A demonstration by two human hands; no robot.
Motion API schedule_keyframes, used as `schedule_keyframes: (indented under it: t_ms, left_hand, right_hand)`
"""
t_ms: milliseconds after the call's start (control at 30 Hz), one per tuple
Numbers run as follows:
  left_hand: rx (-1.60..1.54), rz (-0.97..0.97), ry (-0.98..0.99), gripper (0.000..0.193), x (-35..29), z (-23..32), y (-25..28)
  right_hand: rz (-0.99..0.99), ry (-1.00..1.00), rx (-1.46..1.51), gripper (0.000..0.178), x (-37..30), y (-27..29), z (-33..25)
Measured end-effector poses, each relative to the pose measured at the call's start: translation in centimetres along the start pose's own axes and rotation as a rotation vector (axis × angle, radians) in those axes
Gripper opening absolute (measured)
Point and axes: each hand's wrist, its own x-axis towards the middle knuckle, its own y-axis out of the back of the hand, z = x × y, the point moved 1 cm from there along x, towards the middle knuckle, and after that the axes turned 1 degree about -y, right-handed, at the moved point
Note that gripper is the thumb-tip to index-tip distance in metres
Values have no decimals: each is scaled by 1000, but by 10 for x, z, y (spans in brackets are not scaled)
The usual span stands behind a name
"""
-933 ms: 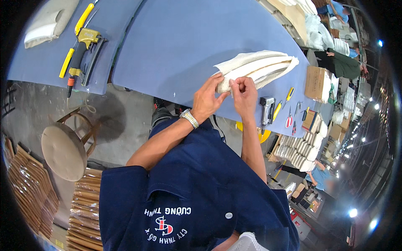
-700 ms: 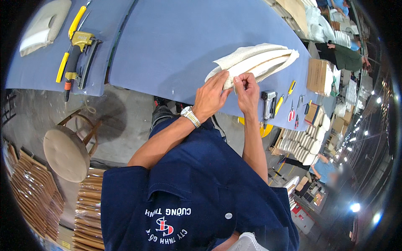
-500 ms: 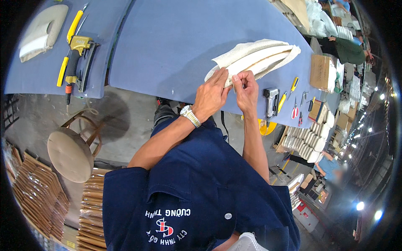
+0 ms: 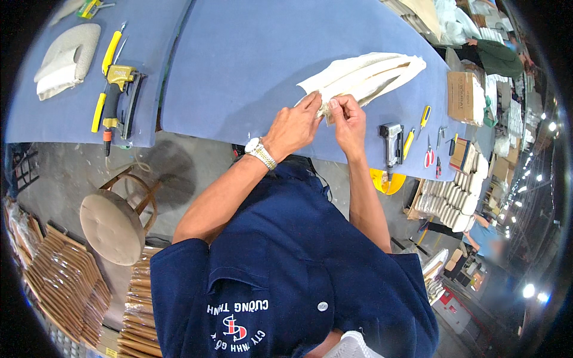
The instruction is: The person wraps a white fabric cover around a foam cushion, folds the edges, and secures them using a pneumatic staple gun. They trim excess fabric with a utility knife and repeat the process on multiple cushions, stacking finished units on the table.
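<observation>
A long, curved padded piece (image 4: 364,74), white inside with a strip of brown showing, lies on the blue table and is partly wrapped in off-white fabric. My left hand (image 4: 296,128) has its fingers pressed together on the fabric at the near end. Beside it, my right hand (image 4: 348,119) pinches the bunched fabric edge between thumb and index finger. What lies under the fingertips is partly hidden. To the right of my right hand rests a silver-black staple gun (image 4: 391,143).
Yellow-handled tools (image 4: 424,116), red-handled scissors (image 4: 429,157) and a cardboard box (image 4: 463,98) lie along the table's right side. A gold-black staple gun (image 4: 121,74) and a folded fabric pad (image 4: 68,59) are at left. A round stool (image 4: 112,227) stands on the floor; people work at far right.
The fabric at the near end is now gathered between my hands, and its near flap hangs lower over the padding. The whole view has shifted slightly.
</observation>
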Motion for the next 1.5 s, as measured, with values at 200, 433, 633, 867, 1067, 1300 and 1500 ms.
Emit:
schedule_keyframes:
  t_ms: [200,433,633,867,1067,1300,1500]
  left_hand:
    - [3,54,7,50,-1,-6,2]
    - [10,84,36,48,0,-1,1]
    - [29,22,147,52,-2,8,5]
    - [59,57,57,50,-4,9,-1]
    - [42,24,109,52,-13,13,-9]
    - [56,105,18,57,-21,19,-28]
    - [38,105,18,57,-22,20,-30]
  right_hand:
    - [117,-141,638,15,-1,39,1]
    - [487,-315,-383,50,-56,252,156]
    - [300,-402,-992,83,-91,282,254]
    - [300,-463,-899,67,-61,286,241]
    - [456,-517,125,40,-84,225,120]
    - [28,125,-253,63,-89,97,-65]
    - [-149,6,-365,65,-71,66,-85]
